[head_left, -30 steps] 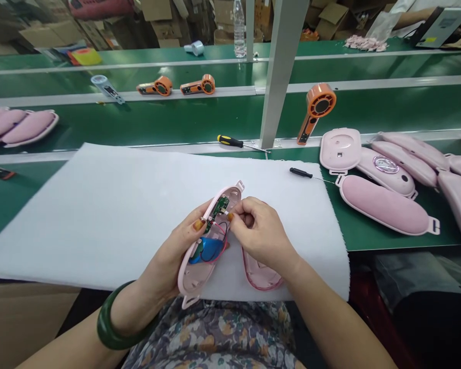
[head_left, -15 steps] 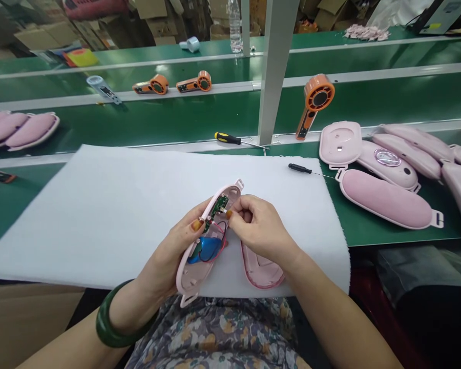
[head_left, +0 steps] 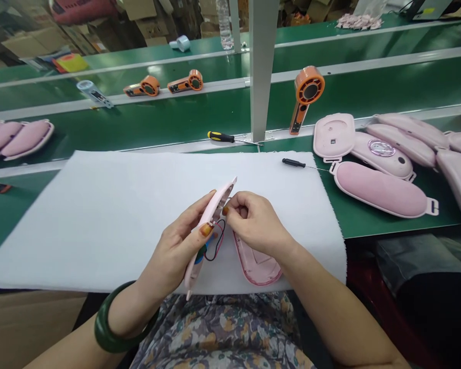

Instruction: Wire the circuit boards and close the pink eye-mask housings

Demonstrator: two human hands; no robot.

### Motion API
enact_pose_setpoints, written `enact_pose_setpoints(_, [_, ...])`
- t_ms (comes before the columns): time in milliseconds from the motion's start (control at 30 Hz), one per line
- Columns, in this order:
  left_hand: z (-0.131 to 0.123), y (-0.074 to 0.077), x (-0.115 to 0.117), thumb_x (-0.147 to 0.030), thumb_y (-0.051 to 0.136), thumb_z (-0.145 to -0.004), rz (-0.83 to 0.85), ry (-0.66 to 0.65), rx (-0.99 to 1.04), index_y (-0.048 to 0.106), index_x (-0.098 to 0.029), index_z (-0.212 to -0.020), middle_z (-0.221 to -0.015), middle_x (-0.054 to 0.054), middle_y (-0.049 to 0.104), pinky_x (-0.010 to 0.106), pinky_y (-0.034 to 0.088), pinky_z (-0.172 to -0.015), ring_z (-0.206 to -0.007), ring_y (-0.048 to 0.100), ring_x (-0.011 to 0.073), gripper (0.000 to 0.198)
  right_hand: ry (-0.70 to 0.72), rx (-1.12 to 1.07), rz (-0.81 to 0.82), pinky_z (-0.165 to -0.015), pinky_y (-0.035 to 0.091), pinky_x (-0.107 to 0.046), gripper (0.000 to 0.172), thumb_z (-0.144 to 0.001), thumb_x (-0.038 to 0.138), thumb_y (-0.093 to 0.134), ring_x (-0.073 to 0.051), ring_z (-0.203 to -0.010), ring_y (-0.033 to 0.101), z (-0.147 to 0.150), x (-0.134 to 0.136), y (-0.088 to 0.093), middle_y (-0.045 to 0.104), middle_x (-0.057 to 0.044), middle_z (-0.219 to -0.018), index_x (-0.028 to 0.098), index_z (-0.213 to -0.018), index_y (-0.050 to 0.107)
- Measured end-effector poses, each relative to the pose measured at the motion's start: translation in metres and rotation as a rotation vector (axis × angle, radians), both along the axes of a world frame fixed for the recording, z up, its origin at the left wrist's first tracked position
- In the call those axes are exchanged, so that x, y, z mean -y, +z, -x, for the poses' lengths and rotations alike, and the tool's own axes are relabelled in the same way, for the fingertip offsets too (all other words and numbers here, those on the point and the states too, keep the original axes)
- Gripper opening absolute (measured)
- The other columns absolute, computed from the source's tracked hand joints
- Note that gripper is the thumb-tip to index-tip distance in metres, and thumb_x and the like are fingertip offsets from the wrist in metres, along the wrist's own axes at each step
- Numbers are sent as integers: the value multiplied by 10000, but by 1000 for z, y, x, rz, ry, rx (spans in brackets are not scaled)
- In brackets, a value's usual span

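Observation:
My left hand [head_left: 176, 246] grips a pink plastic casing half [head_left: 215, 204], turned nearly edge-on above the white cloth. From its inner side a red and a black wire [head_left: 217, 252] loop out, and a bit of a blue battery-like part [head_left: 200, 255] shows under my thumb. My right hand [head_left: 255, 223] is closed in a pinch at the casing's open side, near its upper end. What those fingertips hold is hidden. Partly beneath my right hand lies a second pink shell half [head_left: 262, 274], hollow side up.
A white cloth [head_left: 111, 215] covers the bench. A black screwdriver [head_left: 294, 163] and a yellow-black screwdriver [head_left: 221, 137] lie ahead. Several pink casings, including a padded one [head_left: 382, 189], sit at right. An orange handheld fan [head_left: 307, 92] stands by a grey post [head_left: 262, 72].
My left hand has tilted the casing, so its inside and the green circuit board have mostly turned from view. My right hand stays pinched close to it. The whole view has shifted slightly.

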State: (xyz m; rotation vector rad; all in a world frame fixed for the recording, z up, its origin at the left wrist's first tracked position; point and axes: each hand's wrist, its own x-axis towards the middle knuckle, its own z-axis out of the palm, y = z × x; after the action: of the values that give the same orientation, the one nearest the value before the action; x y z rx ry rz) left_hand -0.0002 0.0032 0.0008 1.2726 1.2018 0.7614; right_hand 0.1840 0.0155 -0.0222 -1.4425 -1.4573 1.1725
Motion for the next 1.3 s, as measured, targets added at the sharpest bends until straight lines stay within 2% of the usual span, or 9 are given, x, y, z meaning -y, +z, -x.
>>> enact_pose_setpoints(133, [-1, 1, -1, -469, 655, -920, -46, -44, -30, 637, -416, -1369, -1536, -86, 571, 258, 410, -1103, -1438, 458, 271, 453, 5, -13, 4, -559, 337, -232, 134, -798, 224, 556, -99, -585, 465, -2, 0, -1, 545, 49, -637, 200, -667, 538])
enact_pose_setpoints(300, [-4, 3, 0, -492, 670, -897, 48, 27, 50, 653, -403, -1351, -1521, -56, 592, 332, 407, -1137, -1381, 521, 318, 462, -19, -20, 4, -575, 357, -235, 142, -818, 222, 557, -101, -594, 488, 1, 0, 0, 573, 45, -652, 197, -679, 564])
enact_pose_setpoints(467, [-2, 1, 1, -488, 686, -890, 34, 1, 28, 648, -408, -1357, -1549, -63, 563, 293, 448, -1075, -1422, 478, 305, 475, -12, -2, -15, -571, 368, -235, 150, -838, 212, 575, -101, -601, 525, 1, 0, 0, 619, 43, -669, 194, -690, 589])
enact_pose_setpoints(567, [-1, 2, -1, -483, 658, -907, 67, -21, 55, 640, -394, -1360, -1547, -59, 567, 269, 474, -1016, -1406, 496, 286, 462, 23, 35, -55, -628, 425, -242, 137, -892, 243, 594, -117, -685, 607, -16, -2, 1, 702, 31, -767, 207, -801, 690])
enact_pose_setpoints(667, [-3, 4, -3, -485, 670, -891, 112, 21, 120, 650, -356, -1344, -1523, -49, 597, 274, 435, -1070, -1417, 488, 294, 471, -87, 125, -122, -767, 490, -271, 206, -986, 308, 541, -143, -865, 671, -44, 3, 4, 749, -7, -986, 227, -1015, 728])
enact_pose_setpoints(800, [-5, 4, -4, -510, 688, -871, 193, 66, 190, 636, -339, -1356, -1486, -34, 633, 278, 473, -1014, -1335, 566, 295, 517, -190, 321, -165, -793, 485, -325, 205, -1007, 275, 523, -168, -839, 637, -61, 15, 7, 723, -40, -994, 203, -1017, 714])
enact_pose_setpoints(1033, [-6, 2, 7, -487, 665, -905, 164, 97, 276, 573, -331, -1408, -1564, -22, 549, 299, 416, -1079, -1460, 429, 272, 535, 30, 608, -250, -962, 416, -439, 169, -962, 209, 616, -288, -1129, 513, -11, -7, 8, 679, -96, -1151, 207, -1053, 759])
enact_pose_setpoints(1200, [-6, 2, 12, -531, 701, -867, 186, 118, 277, 533, -271, -1435, -1531, 67, 565, 342, 441, -1040, -1408, 480, 330, 647, 176, 643, -202, -882, 418, -425, 94, -906, 197, 698, -273, -1033, 544, -2, -28, 12, 690, -75, -1032, 213, -835, 757])
enact_pose_setpoints(1300, [-5, 1, 11, -537, 754, -825, 185, 136, 294, 559, -246, -1425, -1493, 107, 595, 338, 498, -940, -1366, 523, 353, 695, 188, 582, -175, -882, 416, -383, 109, -908, 170, 693, -226, -995, 566, -13, -30, 11, 696, -35, -979, 230, -832, 746])
